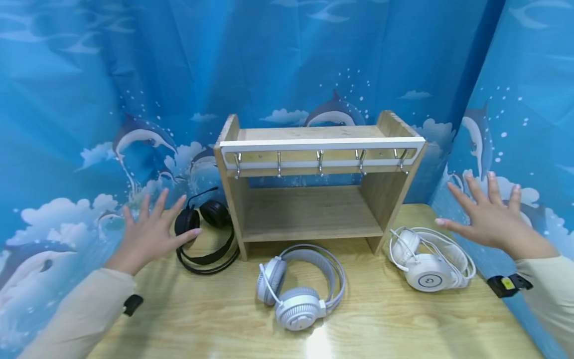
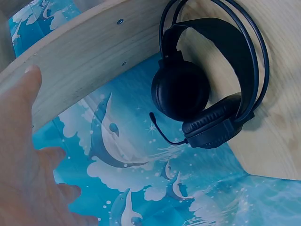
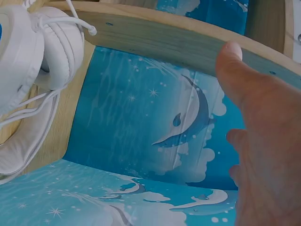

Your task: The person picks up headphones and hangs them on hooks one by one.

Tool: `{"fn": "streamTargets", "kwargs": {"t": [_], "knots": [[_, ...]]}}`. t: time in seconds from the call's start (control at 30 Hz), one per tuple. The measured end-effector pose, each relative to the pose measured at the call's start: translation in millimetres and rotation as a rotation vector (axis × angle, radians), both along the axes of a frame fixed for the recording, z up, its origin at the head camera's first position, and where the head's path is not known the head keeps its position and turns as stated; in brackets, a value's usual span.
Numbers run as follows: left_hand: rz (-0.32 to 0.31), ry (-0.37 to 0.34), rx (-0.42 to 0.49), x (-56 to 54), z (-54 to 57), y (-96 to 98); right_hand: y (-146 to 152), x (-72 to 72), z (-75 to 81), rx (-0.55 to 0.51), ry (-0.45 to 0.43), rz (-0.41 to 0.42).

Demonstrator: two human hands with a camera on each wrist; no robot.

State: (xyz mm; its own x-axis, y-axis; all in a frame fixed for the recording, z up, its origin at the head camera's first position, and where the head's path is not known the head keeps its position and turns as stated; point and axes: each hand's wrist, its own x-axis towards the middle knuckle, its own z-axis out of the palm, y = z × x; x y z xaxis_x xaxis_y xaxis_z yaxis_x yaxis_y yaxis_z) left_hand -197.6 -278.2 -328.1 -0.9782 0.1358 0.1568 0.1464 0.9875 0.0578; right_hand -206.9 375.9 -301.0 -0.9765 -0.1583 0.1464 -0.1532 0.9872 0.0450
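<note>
My left hand is held up with fingers spread and nothing in it. In the head view it overlaps the edge of the black headset, whose thin boom mic sticks up. On the other side, my right hand is raised with spread fingers, also holding nothing. Below and left of it lies a white headset with its cable bundled over it. A white-and-grey headset rests on the table at front centre, its mic arm along the ear cups. The left wrist view shows the black headset lying on the tabletop.
A wooden shelf stand is at the middle back, with a white rail and several metal hooks across its front. Blue dolphin-print curtains hang behind and beside the wooden table.
</note>
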Motion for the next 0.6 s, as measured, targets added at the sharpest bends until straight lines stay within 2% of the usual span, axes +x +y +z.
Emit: {"fn": "streamTargets", "kwargs": {"t": [0.17,0.37,0.6], "knots": [[0.005,-0.01,-0.004,1.6,-5.0,-1.2,0,-2.1,7.3,-0.039,0.0,0.002],[0.007,-0.034,-0.004,3.4,-16.7,-4.2,-8,-8.2,26.8,-0.104,0.025,0.018],[0.002,-0.053,0.012,8.4,-32.4,-9.0,-23,-19.5,50.8,-0.2,0.076,0.084]]}}
